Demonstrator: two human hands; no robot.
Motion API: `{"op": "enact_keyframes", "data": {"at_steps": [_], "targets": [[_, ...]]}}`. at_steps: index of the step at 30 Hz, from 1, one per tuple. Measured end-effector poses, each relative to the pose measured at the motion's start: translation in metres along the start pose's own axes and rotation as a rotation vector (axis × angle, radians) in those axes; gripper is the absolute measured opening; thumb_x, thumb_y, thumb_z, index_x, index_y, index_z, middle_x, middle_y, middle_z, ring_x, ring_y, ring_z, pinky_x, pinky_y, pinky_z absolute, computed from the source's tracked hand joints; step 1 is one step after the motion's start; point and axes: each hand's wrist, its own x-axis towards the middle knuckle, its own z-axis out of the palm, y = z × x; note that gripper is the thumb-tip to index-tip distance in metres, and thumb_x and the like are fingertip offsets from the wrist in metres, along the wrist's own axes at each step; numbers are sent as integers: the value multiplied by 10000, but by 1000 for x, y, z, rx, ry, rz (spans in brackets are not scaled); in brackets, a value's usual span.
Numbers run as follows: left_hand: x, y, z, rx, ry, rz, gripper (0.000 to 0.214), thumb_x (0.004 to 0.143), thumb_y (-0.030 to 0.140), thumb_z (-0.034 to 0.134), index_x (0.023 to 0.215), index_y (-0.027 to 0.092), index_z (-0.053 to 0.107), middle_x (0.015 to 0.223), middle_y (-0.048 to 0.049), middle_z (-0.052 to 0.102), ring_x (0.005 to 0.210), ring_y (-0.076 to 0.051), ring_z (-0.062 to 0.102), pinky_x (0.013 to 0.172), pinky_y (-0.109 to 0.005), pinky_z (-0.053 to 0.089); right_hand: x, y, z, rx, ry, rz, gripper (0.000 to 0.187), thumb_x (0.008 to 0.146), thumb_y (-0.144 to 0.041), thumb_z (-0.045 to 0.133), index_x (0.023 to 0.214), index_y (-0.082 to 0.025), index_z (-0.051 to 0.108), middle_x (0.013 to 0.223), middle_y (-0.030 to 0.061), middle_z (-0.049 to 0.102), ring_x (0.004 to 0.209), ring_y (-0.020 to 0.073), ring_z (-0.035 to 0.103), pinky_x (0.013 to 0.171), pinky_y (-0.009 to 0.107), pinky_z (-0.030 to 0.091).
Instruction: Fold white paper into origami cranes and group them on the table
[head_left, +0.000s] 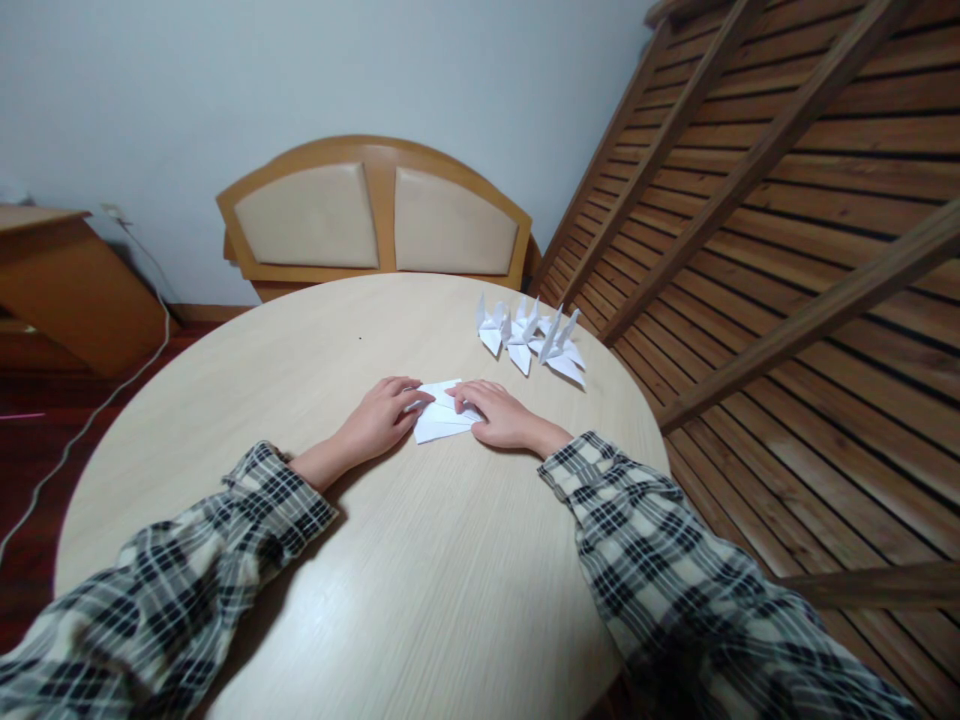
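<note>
A folded white paper (pixel 439 415) lies flat on the round pale wooden table (pixel 360 560). My left hand (pixel 382 415) rests on its left edge, fingers curled and pressing the paper down. On the paper's right part lies my right hand (pixel 499 415), fingers stretched flat across a fold. Both arms wear checked sleeves. Several finished white paper cranes (pixel 529 340) stand in a cluster beyond my right hand, near the table's far right edge.
A wooden chair with two padded back panels (pixel 375 215) stands against the far side of the table. A slatted wooden frame (pixel 787 250) leans close on the right. A wooden cabinet (pixel 52 285) and a white cable (pixel 112 395) are at the left.
</note>
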Motion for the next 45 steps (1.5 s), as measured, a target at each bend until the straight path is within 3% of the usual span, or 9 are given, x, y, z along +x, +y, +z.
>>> {"op": "enact_keyframes", "data": {"at_steps": [4, 9, 17, 28, 35, 45], "targets": [[-1, -1, 1, -6, 2, 0, 257, 969, 238, 523, 1161, 177, 682, 1258, -156, 632, 1182, -292, 569, 1024, -512, 470, 0, 4, 0, 75, 19, -3, 354, 700, -7, 473, 968, -225, 553, 1360, 74, 620, 1270, 237, 526, 1102, 474, 349], [-1, -3, 2, 16, 7, 9, 262, 976, 237, 511, 1183, 191, 666, 1267, -140, 624, 1181, -277, 565, 1025, -504, 474, 3, 9, 2, 197, 114, -2, 255, 831, -47, 411, 945, -223, 558, 1193, 72, 694, 1166, 207, 595, 1038, 423, 408], [-1, -5, 6, 23, 50, 8, 255, 973, 209, 505, 1168, 156, 660, 1225, -158, 648, 1151, -280, 582, 1004, -500, 490, 4, 13, 5, 21, 137, -3, 371, 836, -34, 439, 1096, -196, 647, 1139, 71, 702, 1075, 208, 604, 995, 398, 421], [0, -2, 0, 46, 75, -24, 191, 947, 186, 533, 1072, 173, 677, 1134, -121, 693, 1053, -253, 619, 952, -459, 518, 4, 9, 8, -40, 145, -29, 264, 913, -157, 572, 1150, -209, 676, 1108, 69, 689, 1056, 204, 570, 959, 390, 421], [1, 5, -6, 1, 32, -61, 222, 943, 329, 578, 1064, 179, 687, 1135, -125, 689, 1064, -281, 609, 960, -485, 498, 2, 3, 5, -103, 92, -28, 294, 909, -314, 652, 1184, -216, 688, 1113, 80, 638, 1068, 230, 544, 966, 400, 399], [0, 5, -5, -29, 15, -48, 285, 907, 393, 658, 1087, 174, 680, 1185, -143, 674, 1097, -292, 597, 978, -493, 484, 2, 2, 4, -101, 91, -19, 345, 885, -401, 699, 1167, -203, 707, 1107, 86, 630, 1063, 234, 543, 958, 391, 399]]}}
